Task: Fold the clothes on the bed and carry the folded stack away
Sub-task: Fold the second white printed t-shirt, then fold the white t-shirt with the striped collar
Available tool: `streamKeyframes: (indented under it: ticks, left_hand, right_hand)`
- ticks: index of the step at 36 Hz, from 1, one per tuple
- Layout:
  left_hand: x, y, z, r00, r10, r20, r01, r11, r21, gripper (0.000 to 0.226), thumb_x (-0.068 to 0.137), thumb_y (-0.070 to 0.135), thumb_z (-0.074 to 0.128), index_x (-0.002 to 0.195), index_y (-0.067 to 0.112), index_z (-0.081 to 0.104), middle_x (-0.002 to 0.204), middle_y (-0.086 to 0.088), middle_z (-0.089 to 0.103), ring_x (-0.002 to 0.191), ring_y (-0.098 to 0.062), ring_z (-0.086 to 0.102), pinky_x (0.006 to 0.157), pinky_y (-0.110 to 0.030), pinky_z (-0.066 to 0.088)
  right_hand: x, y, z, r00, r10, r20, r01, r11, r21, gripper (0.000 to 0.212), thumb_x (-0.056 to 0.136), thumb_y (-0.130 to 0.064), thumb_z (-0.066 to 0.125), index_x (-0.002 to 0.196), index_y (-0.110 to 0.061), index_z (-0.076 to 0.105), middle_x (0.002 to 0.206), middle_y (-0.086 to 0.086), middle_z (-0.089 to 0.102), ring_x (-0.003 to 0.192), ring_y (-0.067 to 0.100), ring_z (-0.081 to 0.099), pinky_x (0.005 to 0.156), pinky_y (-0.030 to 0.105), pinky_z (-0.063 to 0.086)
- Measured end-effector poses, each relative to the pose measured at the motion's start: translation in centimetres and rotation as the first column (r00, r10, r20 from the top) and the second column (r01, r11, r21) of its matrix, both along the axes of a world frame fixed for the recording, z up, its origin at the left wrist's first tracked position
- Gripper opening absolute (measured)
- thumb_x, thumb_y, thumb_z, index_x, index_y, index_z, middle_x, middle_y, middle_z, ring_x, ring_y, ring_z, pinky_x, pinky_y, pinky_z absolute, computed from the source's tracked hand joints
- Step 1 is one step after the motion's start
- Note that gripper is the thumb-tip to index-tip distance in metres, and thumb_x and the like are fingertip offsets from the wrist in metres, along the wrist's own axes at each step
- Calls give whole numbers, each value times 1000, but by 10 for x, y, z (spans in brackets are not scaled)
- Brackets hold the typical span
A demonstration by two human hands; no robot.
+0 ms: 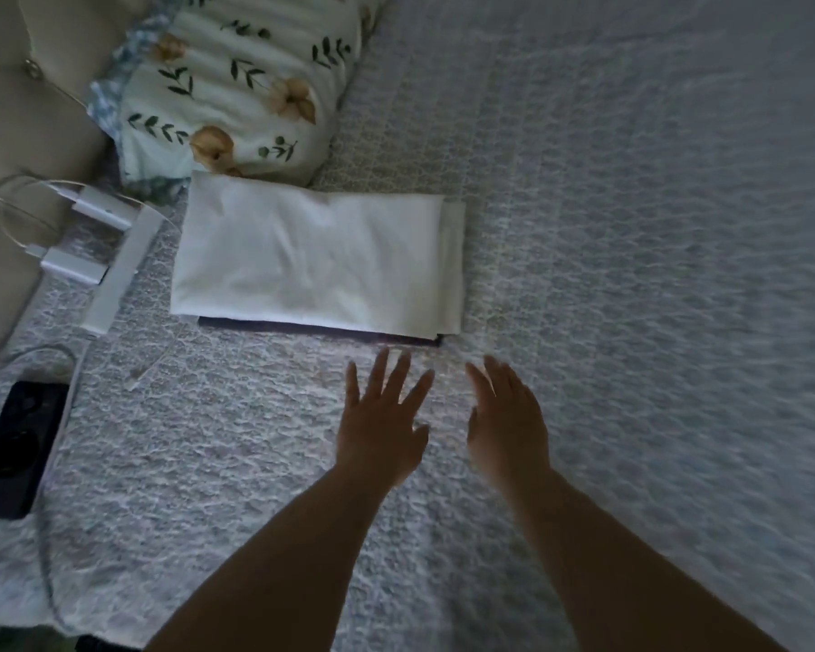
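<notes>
Just above frame centre lies the folded stack (318, 261) — long axis left to right, directly beyond both hands. Left hand (384, 428), fingers spread, is nearer its lower edge; right hand (506, 428) — fingers straight, together — hovers beside it, neither touching.

white folded stack (316, 261) on bed (631, 228) (dark layer beneath).

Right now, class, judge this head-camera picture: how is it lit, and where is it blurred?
Head view: dim and bluish; the white folded cloth is the brightest patch; the right hand is smeared by motion, the left hand less so; the bedspread texture softens toward the right edge.
</notes>
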State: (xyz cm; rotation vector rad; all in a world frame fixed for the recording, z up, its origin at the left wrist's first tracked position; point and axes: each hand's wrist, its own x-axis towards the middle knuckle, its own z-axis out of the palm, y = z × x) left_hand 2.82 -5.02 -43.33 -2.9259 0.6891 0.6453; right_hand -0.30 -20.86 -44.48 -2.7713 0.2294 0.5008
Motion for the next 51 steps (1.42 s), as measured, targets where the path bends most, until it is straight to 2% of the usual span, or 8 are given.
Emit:
streamKeyframes:
  ticks: [3, 8, 13, 20, 27, 36, 44, 51]
  left_hand:
    - [-32, -49, 6, 999, -50, 0, 50, 999, -18, 70, 95, 53, 31, 149, 38, -10, 158, 1, -20, 135, -24, -36, 110, -53, -22]
    - [-79, -129, 17, 998, -68, 15, 68, 998, -2, 74, 93, 54, 36, 148, 39, -12, 158, 2, -19, 139, -21, -30, 111, -54, -19]
    - [-140, -220, 34, 998, -62, -12, 62, 997, 39, 72, 96, 56, 27, 144, 39, -23, 155, 4, -27, 142, -22, -26, 110, -54, -19]
    - [-190, -342, 87, 980, -197, 37, 200, 974, -107, 75, 96, 52, 34, 143, 39, -23, 158, 4, -19, 145, -20, -19, 112, -52, -17]
    - [-205, -424, 136, 951, -302, 62, 308, 943, -126, 78, 94, 50, 39, 146, 40, -19, 157, 5, -20, 145, -19, -19, 112, -50, -17]
    - [-221, -493, 184, 861, -503, 78, 509, 852, -119, 81, 93, 49, 42, 146, 39, -18, 158, 5, -20, 145, -19, -17, 111, -50, -18]
    - [-230, -583, 204, 804, -578, 139, 593, 797, -119, 81, 95, 45, 44, 147, 38, -17, 159, 4, -13, 146, -20, -12, 112, -51, -15]
    - [-235, -662, 169, 853, -519, 58, 522, 847, -99, 76, 96, 42, 44, 150, 35, -8, 160, 3, -8, 147, -20, -8, 114, -49, -10]
  right_hand:
    - [-37, -36, 11, 997, -75, -10, 75, 997, 29, 60, 98, -24, 38, 151, -27, 10, 160, -3, 2, 147, 15, 2, 119, 33, 10]
    - [-101, -119, 23, 996, -88, -1, 88, 996, 1, 60, 98, -30, 39, 151, -28, 11, 160, -3, 3, 147, 15, 3, 118, 32, 9]
    - [-175, -208, 45, 986, -163, -31, 163, 987, -8, 60, 100, -34, 36, 152, -27, 6, 160, -2, -2, 147, 17, 1, 119, 34, 8]
    - [-256, -335, 106, 947, -320, -20, 317, 944, -90, 59, 99, -35, 36, 152, -27, 9, 160, -1, 2, 147, 18, 4, 118, 34, 10]
    - [-290, -409, 159, 849, -525, -58, 523, 851, -40, 56, 102, -35, 29, 152, -27, 6, 160, -3, -3, 147, 16, 0, 115, 31, 14]
    - [-328, -457, 198, 749, -657, -86, 658, 753, -25, 55, 101, -36, 32, 151, -26, 12, 160, -3, 3, 146, 16, 2, 115, 34, 19]
    - [-334, -527, 216, 724, -690, -6, 690, 724, 0, 52, 99, -32, 35, 149, -23, 20, 158, 0, 10, 145, 19, 7, 112, 38, 22]
    - [-341, -610, 182, 792, -606, -75, 606, 795, -22, 53, 100, -32, 35, 149, -22, 18, 159, -1, 9, 145, 19, 8, 113, 37, 21]
